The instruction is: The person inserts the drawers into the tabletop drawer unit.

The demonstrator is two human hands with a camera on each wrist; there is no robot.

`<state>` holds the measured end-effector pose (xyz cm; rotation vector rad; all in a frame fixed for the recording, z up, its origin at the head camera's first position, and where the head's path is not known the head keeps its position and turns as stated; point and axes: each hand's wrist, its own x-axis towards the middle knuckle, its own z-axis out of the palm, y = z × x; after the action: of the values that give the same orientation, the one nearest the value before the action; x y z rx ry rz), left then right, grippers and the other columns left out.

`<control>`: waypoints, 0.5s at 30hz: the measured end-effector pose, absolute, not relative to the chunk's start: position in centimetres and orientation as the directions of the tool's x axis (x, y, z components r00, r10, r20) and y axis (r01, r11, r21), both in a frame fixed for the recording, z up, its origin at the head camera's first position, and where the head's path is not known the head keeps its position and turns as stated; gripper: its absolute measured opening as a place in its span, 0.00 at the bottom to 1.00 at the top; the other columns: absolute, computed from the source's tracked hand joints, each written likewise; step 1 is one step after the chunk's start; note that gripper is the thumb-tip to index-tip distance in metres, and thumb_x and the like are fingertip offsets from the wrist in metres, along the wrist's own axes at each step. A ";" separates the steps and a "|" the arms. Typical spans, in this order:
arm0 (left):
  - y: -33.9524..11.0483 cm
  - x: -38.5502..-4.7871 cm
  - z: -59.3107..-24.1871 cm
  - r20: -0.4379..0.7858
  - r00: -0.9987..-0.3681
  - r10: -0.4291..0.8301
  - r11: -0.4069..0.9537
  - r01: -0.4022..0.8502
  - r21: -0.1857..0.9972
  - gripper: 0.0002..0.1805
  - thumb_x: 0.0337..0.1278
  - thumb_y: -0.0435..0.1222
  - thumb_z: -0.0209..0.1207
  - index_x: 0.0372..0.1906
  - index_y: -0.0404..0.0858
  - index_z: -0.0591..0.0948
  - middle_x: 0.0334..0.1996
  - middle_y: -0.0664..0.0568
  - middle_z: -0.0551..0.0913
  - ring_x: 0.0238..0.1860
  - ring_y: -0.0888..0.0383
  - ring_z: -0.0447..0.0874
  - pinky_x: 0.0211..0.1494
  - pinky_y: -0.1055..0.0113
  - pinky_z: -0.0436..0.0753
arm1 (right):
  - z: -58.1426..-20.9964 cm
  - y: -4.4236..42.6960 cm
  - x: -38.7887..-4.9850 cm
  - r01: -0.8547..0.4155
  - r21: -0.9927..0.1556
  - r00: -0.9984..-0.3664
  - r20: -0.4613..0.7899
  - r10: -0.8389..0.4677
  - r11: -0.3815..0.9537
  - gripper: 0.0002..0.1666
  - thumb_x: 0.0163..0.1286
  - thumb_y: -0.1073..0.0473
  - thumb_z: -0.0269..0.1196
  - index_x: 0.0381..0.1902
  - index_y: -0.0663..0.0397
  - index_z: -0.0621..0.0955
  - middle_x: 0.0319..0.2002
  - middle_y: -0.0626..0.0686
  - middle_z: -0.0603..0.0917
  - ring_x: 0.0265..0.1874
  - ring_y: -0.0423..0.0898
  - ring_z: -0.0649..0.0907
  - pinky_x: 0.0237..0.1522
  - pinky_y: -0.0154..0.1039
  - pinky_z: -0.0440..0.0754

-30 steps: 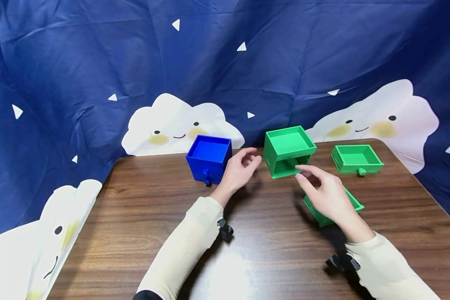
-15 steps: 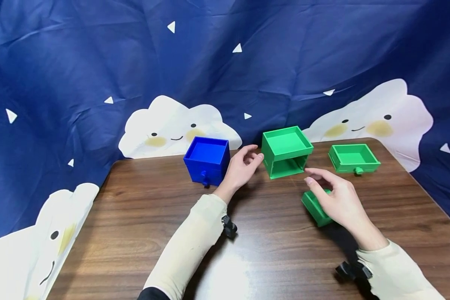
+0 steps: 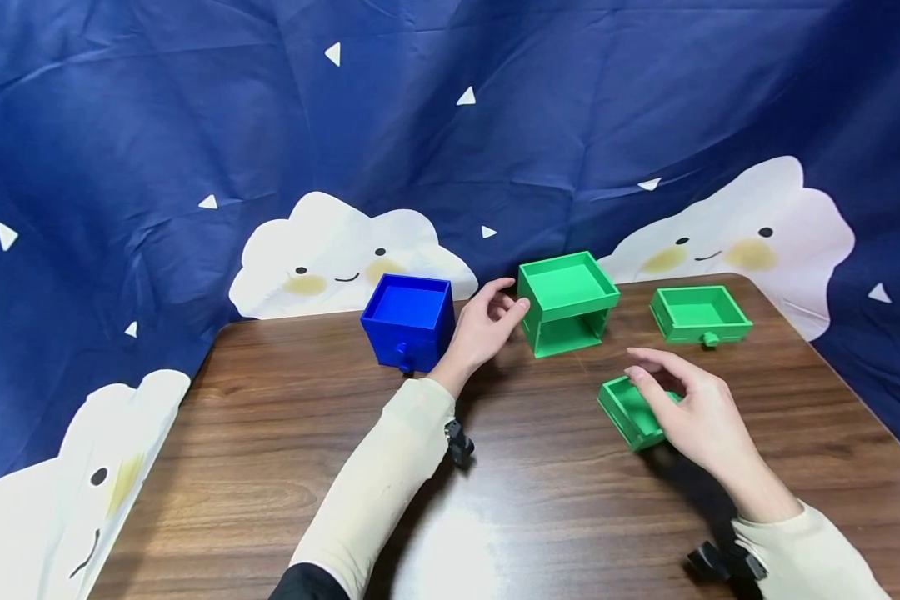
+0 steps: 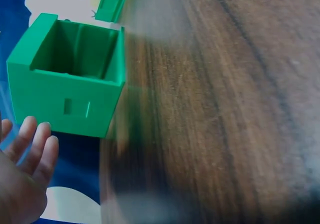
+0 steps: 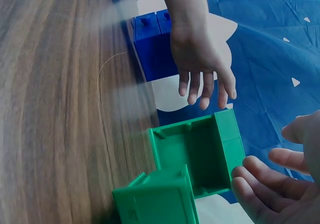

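A green drawer cabinet point(image 3: 568, 287) with a tray-like top and a bare front opening stands at the back of the table. My left hand point(image 3: 482, 332) hovers at its left side, fingers loosely bent, holding nothing; the right wrist view shows a small gap between this hand and the cabinet. In front and to the right lies a loose green drawer point(image 3: 630, 417), turned at an angle. Above its right end is my right hand point(image 3: 693, 412), thumb and fingers apart around air, hiding that end. The left wrist view shows the cabinet's hollow inside point(image 4: 75, 51).
A blue box point(image 3: 408, 321) with knobs on its front stands left of my left hand. Another green drawer point(image 3: 701, 315), knob facing forward, sits at the back right. Behind the wooden table point(image 3: 285, 467) hangs a dark blue cloth point(image 3: 420, 133) with white clouds.
My right hand has drawn back from the green cabinet's opening, rightward and nearer, uncovering the angled drawer's left part. My left hand has edged closer to the cabinet. The view has shifted slightly.
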<state>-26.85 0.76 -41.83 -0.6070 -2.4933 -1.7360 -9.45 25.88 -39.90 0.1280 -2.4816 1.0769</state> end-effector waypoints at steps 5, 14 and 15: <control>1.1 -27.3 -41.7 0.248 -0.926 0.284 0.320 0.336 0.886 0.28 0.75 0.47 0.65 0.73 0.43 0.79 0.46 0.49 0.86 0.41 0.63 0.82 0.46 0.74 0.78 | -39.7 26.5 -8.8 -0.241 -0.671 -0.904 0.419 0.090 0.702 0.18 0.77 0.62 0.68 0.62 0.53 0.88 0.39 0.51 0.91 0.38 0.17 0.80 0.44 0.15 0.75; 2.0 -28.0 -41.6 0.268 -0.915 0.300 0.303 0.358 0.883 0.26 0.75 0.47 0.65 0.72 0.44 0.79 0.46 0.48 0.85 0.41 0.62 0.81 0.47 0.75 0.78 | -40.4 27.5 -7.6 -0.225 -0.663 -0.899 0.424 0.112 0.714 0.18 0.75 0.65 0.69 0.60 0.52 0.88 0.35 0.39 0.87 0.33 0.22 0.80 0.38 0.19 0.74; 2.1 -28.1 -41.5 0.273 -0.914 0.301 0.303 0.362 0.882 0.26 0.75 0.46 0.65 0.72 0.44 0.80 0.45 0.48 0.85 0.41 0.62 0.81 0.47 0.75 0.78 | -40.5 27.6 -7.4 -0.224 -0.666 -0.897 0.426 0.117 0.712 0.18 0.75 0.66 0.69 0.60 0.53 0.88 0.35 0.37 0.86 0.33 0.22 0.80 0.37 0.19 0.74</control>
<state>-28.08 2.08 -41.54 -0.6343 -2.4898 -1.7090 -7.45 27.56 -40.49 0.0820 -2.4752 1.0438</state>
